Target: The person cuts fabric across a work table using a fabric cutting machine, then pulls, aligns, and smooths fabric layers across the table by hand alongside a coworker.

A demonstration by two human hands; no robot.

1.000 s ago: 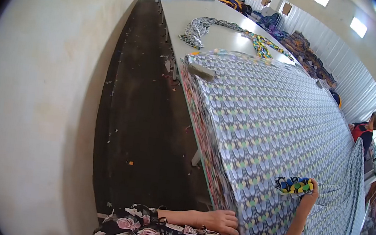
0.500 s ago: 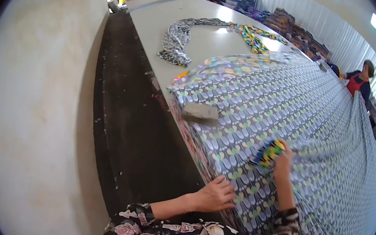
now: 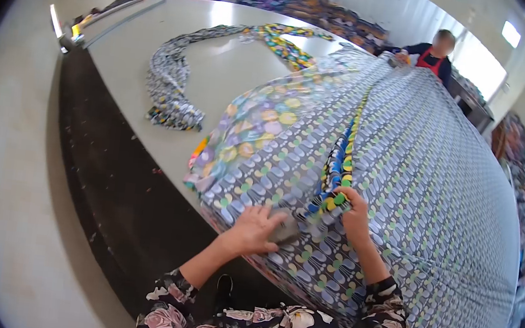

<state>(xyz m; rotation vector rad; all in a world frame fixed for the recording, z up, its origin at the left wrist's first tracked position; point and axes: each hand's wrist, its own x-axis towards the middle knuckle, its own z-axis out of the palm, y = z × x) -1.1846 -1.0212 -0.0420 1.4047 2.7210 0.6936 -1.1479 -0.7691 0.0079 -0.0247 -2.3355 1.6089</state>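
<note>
A grey patterned fabric [image 3: 428, 183] is spread over the stack of cloth on the table. My right hand [image 3: 355, 215] is closed on the edge of this fabric, whose brighter blue, yellow and green side shows in a fold running away toward the far side. At the near left edge of the stack, my left hand [image 3: 256, 229] rests against a grey block [image 3: 285, 229], its fingers spread over the block's left side; whether it grips the block is not clear. Colourful thinner-looking cloth [image 3: 251, 120] shows beyond the block.
A co-worker [image 3: 435, 57] stands at the table's far right side, near the fabric. A twisted length of cloth [image 3: 172, 76] curves over the pale table [image 3: 119, 60]. Piled fabrics [image 3: 319, 8] line the back wall. A dark floor strip [image 3: 104, 191] runs along the left edge.
My left hand has moved forward from the stack's edge to the block. My right hand has moved left with the fabric edge, and a long fold now shows. The view has turned right.
</note>
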